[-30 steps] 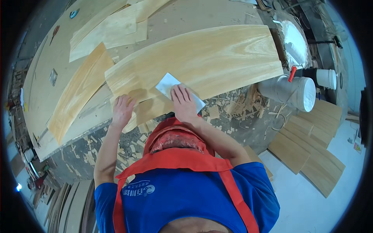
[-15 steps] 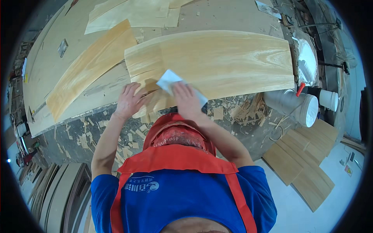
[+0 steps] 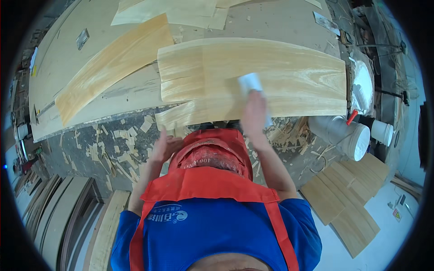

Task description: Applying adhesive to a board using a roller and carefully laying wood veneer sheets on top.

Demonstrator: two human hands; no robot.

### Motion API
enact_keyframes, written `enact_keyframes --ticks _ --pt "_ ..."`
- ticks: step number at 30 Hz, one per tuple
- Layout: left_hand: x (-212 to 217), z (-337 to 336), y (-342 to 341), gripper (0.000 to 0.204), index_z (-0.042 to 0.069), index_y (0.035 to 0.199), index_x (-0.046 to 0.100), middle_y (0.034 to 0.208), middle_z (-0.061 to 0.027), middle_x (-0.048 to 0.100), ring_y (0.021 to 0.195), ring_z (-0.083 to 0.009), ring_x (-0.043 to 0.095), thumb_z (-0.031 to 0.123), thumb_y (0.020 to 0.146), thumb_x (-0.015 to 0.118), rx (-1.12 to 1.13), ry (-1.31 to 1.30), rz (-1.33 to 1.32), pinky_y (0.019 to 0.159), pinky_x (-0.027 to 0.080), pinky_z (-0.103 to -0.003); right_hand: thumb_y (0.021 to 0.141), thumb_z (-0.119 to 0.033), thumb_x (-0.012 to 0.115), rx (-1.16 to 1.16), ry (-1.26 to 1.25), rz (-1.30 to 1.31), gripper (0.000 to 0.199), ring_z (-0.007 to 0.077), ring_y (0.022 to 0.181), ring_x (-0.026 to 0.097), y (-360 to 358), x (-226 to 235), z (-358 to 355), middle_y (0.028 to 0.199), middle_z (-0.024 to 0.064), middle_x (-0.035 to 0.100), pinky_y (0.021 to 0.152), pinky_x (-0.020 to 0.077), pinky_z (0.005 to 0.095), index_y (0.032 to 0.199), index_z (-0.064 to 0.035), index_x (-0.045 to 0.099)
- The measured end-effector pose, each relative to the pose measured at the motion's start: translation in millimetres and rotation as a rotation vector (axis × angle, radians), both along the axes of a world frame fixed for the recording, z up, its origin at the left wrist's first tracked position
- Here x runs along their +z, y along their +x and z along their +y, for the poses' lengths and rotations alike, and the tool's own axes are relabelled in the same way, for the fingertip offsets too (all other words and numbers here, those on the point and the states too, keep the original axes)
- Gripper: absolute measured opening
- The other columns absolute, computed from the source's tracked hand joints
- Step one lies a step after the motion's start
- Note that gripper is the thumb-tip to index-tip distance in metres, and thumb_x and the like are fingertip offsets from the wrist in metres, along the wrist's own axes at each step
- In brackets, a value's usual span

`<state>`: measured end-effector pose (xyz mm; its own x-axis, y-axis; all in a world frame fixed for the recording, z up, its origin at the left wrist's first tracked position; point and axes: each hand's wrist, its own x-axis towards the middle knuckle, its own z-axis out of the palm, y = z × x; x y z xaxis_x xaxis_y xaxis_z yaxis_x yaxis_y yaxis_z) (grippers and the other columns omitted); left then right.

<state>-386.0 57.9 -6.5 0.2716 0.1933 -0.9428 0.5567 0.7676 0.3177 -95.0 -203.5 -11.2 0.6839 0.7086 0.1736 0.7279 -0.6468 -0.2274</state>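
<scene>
A long sheet of pale wood veneer (image 3: pixel 271 58) lies across the near part of the worktable, its left end split into uneven strips. My right hand (image 3: pixel 255 110), blurred by motion, presses a flat white rectangular piece (image 3: pixel 250 82) against the veneer near its middle. Its exact kind cannot be told. My left hand (image 3: pixel 168 143) is off the sheet, close to the red apron (image 3: pixel 208 149) and just below the veneer's lower left strip. The thumb stands apart from loosely bent fingers, and nothing shows in them.
Another veneer strip (image 3: pixel 115 67) lies slanted on the table at left, with more pale sheets (image 3: pixel 172 13) behind. White material in a tray (image 3: pixel 361 83) sits at right, above white buckets (image 3: pixel 343 133) and a red handle (image 3: pixel 351 117). Scraps (image 3: pixel 129 135) litter the floor; boards (image 3: pixel 343 198) lie lower right.
My right hand has moved right along the veneer with the white piece. My left hand has left the split end and drawn back toward the apron. The whole view has shifted slightly.
</scene>
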Motion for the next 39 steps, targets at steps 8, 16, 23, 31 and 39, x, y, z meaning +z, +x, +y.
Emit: enact_keyframes --ticks 8,16,23,31,39 --pt "-61.0 18.1 -5.1 0.092 -0.007 0.143 0.047 0.142 -0.0196 0.059 0.129 -0.033 0.059 0.07 0.095 0.057 1.028 0.273 -0.371 0.111 0.048 -0.048 0.093 -0.011 0.053 0.22 -0.103 0.119 0.057 0.0423 0.147 0.036 -39.0 -1.6 27.1 0.155 0.0241 0.044 0.124 0.0231 0.056 0.147 0.0074 0.044" --pt "-71.5 104.4 -108.5 0.052 -0.002 0.133 0.057 0.134 -0.0167 0.064 0.124 -0.0286 0.062 0.04 0.103 0.058 0.966 0.832 -0.239 0.104 0.051 -0.044 0.096 -0.012 0.053 0.011 -0.028 0.118 0.054 0.0407 0.148 0.035 -11.7 12.5 8.4 0.155 0.0217 0.043 0.124 0.0223 0.0559 0.146 0.0059 0.048" --pt "-16.1 236.3 -129.6 0.055 -0.003 0.14 0.05 0.14 -0.0145 0.059 0.134 -0.0292 0.053 0.036 0.103 0.06 1.126 0.756 -0.571 0.115 0.041 -0.048 0.096 -0.014 0.054 0.12 -0.018 0.141 0.052 0.0404 0.148 0.035 -34.9 12.8 24.7 0.155 0.0218 0.043 0.123 0.0226 0.0563 0.145 0.004 0.049" --pt "28.9 244.3 -60.0 0.059 0.002 0.145 0.048 0.142 -0.012 0.058 0.137 -0.0292 0.051 0.043 0.104 0.059 1.024 0.499 -0.521 0.114 0.042 -0.054 0.094 -0.014 0.057 0.236 0.042 0.19 0.05 0.0391 0.147 0.038 -69.1 6.7 62.4 0.152 0.0193 0.048 0.122 0.0246 0.0561 0.142 0.0025 0.054" --pt "-1.6 343.0 -152.2 0.055 0.002 0.137 0.054 0.129 -0.0141 0.063 0.12 -0.0319 0.06 0.044 0.103 0.061 0.978 0.768 -0.383 0.103 0.049 -0.052 0.089 -0.011 0.061 0.443 0.089 0.168 0.047 0.0371 0.145 0.042 -102.4 -0.1 93.4 0.148 0.0175 0.052 0.121 0.0272 0.0567 0.135 0.0019 0.06"
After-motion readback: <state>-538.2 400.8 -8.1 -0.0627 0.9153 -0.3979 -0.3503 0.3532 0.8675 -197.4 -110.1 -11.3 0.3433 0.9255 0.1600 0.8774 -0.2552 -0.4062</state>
